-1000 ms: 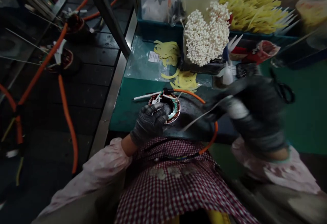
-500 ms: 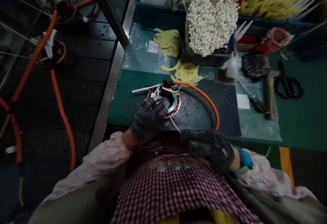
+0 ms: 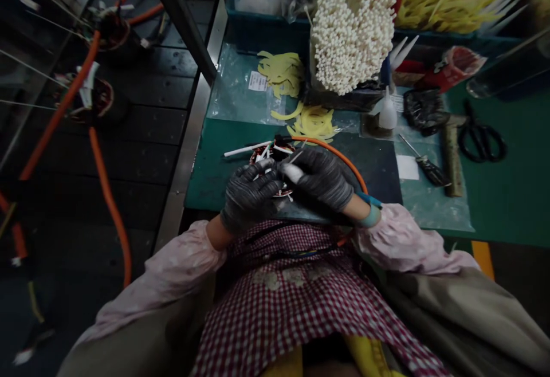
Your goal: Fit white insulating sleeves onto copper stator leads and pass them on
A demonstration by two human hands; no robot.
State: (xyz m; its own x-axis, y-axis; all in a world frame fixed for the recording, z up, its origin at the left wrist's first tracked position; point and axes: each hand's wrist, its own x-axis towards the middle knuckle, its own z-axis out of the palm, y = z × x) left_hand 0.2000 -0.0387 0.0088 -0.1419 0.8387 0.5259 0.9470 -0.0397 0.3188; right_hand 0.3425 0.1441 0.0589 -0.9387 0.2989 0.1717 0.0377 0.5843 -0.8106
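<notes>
A motor stator, a ring of copper windings with white sleeved leads, lies near the table's front edge, mostly hidden under my hands. My left hand, in a dark grey glove, grips its left side with curled fingers. From the right, my right hand, also gloved, reaches over the ring with its thumb and fingers pinched together. What they hold is hidden; a thin pale strand sticks up beside them. An orange cable runs from the stator's back around behind my right hand.
Yellow strips lie just behind the stator. Farther back stands a box of white-tipped sticks. To the right are a screwdriver, a hammer and black scissors. Stators with orange cables stand on the left.
My right hand has moved up and left from the table's front edge onto the stator, its fingers now pinched. My left hand stays on the ring's left side.
</notes>
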